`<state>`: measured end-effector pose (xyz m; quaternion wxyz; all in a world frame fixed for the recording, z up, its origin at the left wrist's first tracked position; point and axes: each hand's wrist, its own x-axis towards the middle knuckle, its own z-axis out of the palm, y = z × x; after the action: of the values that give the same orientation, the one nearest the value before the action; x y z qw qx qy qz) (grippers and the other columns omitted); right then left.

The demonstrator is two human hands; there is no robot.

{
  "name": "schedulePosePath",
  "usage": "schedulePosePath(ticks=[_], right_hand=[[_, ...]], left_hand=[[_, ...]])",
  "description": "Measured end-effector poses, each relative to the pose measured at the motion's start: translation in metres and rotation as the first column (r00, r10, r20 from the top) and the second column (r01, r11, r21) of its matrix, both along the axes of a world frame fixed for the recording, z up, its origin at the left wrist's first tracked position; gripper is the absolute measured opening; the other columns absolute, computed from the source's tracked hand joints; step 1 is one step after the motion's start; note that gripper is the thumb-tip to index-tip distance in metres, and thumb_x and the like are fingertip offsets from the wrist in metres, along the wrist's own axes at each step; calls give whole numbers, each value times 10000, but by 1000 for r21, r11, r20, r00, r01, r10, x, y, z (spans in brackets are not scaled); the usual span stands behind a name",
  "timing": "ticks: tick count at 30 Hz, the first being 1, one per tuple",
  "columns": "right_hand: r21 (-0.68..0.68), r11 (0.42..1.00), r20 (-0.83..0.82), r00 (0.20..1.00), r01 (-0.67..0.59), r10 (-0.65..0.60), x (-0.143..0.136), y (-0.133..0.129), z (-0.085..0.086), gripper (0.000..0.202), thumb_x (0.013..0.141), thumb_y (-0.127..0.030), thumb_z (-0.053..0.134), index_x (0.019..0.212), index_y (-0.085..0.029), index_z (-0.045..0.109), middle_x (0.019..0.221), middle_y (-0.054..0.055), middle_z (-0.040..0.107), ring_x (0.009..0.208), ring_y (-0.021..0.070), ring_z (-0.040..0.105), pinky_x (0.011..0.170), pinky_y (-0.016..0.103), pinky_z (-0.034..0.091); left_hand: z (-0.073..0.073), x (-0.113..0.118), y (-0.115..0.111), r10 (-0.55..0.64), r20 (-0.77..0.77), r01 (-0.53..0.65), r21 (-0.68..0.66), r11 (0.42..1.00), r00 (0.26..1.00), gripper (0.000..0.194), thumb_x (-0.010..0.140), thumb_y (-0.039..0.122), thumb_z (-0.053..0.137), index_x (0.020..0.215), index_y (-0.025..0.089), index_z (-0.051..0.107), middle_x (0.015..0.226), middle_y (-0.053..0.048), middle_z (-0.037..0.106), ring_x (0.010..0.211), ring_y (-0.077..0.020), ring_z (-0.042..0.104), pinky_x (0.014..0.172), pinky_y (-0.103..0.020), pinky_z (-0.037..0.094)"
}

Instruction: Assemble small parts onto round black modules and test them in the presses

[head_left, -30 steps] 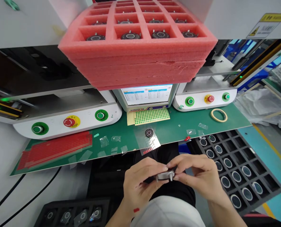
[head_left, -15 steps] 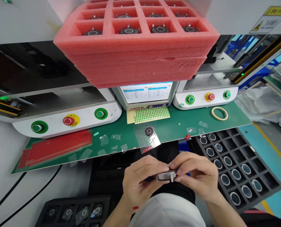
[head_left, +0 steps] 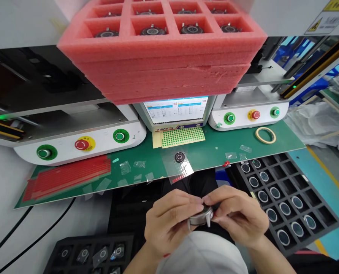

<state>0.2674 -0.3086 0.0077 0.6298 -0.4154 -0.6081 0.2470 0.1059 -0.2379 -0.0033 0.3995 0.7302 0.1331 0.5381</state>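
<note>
A round metal watch case [head_left: 200,218] with protruding lugs is held up between my two hands, close to my body. My left hand [head_left: 169,219] grips its left side, fingers over the top and thumb underneath. On the opposite side, my right hand [head_left: 238,215] has its fingertips pinched on the edge of the case. A small bit of red shows by the right fingertips; I cannot tell what it is. Beyond the hands, a round black watch part [head_left: 179,157] lies on a clear film sheet [head_left: 183,168] at the edge of the green bench.
A pink foam tray [head_left: 163,72] of watch cases stands in front. Black trays sit at right [head_left: 289,186] and lower left [head_left: 72,243]. Press machines with buttons flank a monitor [head_left: 176,110]. A tape roll [head_left: 265,135], red strips [head_left: 69,177] and a green-dot sticker sheet [head_left: 183,137] lie on the bench.
The watch case has tilted and dropped slightly toward me, showing more of its side. My right fingers have shifted along its edge. The view has tipped a little.
</note>
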Motion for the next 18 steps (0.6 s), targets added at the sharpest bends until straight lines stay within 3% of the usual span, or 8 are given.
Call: schedulePosePath(ticks=[2, 4, 9, 14, 18], right_hand=[[56, 998, -90, 996, 27, -22, -4, 0, -4, 316, 862, -124, 696, 1149, -222, 610, 958, 86, 759, 826, 199, 736, 665, 315, 626], [85, 996, -93, 995, 39, -31, -5, 1, -5, 389, 850, -109, 707, 1212, -192, 591, 939, 92, 759, 837, 199, 739, 684, 317, 635], [153, 985, 80, 993, 79, -92, -3, 4, 4, 65, 845, -68, 692, 902, -101, 692, 860, 126, 751, 806, 187, 747, 682, 258, 632], [158, 979, 113, 983, 127, -145, -4, 3, 5, 71, 851, -56, 675, 895, -111, 681, 861, 105, 747, 810, 176, 742, 685, 256, 634], [208, 955, 223, 940, 214, -259, -6, 2, 3, 135, 836, -9, 644, 915, -112, 681, 886, 110, 745, 824, 177, 736, 699, 266, 636]], left_hand=[[3, 1, 0, 12, 16, -13, 28, 1000, 1000, 185, 887, 155, 665, 1064, 137, 715, 839, -77, 721, 784, -185, 714, 603, -263, 611], [5, 3, 1, 14, 36, -16, 44, 999, 999, 160, 887, 145, 665, 1034, 108, 714, 837, -82, 715, 782, -179, 713, 605, -255, 612], [5, 3, 2, 13, 38, -15, 37, 999, 999, 147, 887, 125, 662, 1022, 89, 709, 835, -78, 701, 804, -170, 704, 639, -252, 613], [1, -2, -1, 20, -13, -19, 54, 998, 1000, 230, 872, 98, 669, 1101, 105, 695, 899, -85, 714, 852, -184, 704, 670, -272, 614], [3, -2, -7, 112, -56, -111, 24, 994, 992, 286, 830, 57, 699, 1108, 123, 692, 934, -81, 730, 817, -164, 693, 666, -249, 599]])
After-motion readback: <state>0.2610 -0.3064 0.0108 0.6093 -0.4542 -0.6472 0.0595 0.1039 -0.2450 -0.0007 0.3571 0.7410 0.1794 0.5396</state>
